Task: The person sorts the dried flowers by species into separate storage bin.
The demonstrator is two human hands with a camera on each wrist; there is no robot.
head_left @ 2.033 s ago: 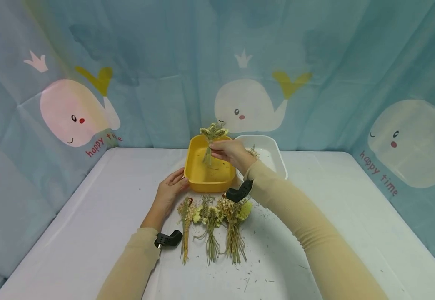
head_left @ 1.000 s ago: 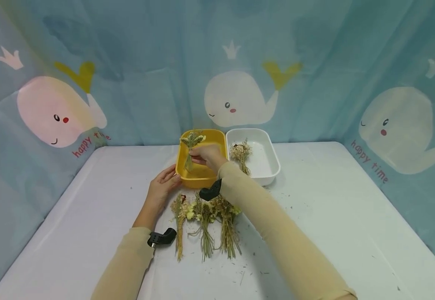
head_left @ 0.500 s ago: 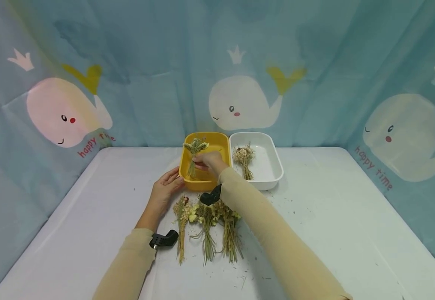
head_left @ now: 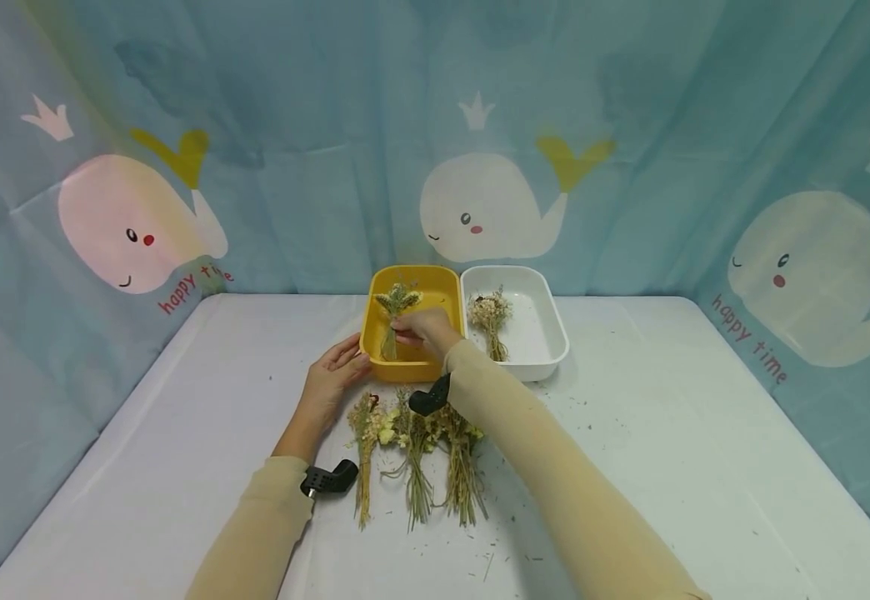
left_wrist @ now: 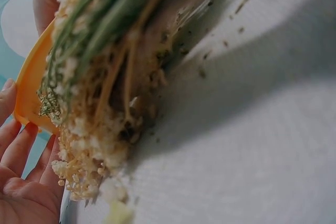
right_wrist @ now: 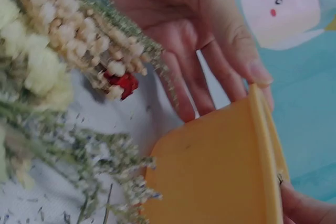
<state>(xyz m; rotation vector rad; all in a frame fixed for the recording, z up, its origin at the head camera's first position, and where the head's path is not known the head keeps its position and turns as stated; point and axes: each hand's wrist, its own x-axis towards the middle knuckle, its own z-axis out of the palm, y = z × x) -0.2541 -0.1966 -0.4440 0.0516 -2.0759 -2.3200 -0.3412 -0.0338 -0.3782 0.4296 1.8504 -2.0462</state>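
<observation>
Yellow tray rim [head_left: 401,364] against left grip [head_left: 330,379]; bouquet's [head_left: 397,300] floor clearance unclear.

Left tray [head_left: 446,292] was set beside right tray [head_left: 536,321] on surface [head_left: 675,450]; posy [head_left: 396,302] was held over/in left, bunch [head_left: 492,321] laid in right, three bouquets [head_left: 417,479] laid before left.

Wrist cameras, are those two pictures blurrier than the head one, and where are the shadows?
Left wrist: stems close to the lens are blurred, a broad shadow crossing the white tabletop. Right wrist: dim, pale yellow flowers soft, yellow tray clearer. Head: crisper overall, faint shadow beside the right sleeve.
</observation>
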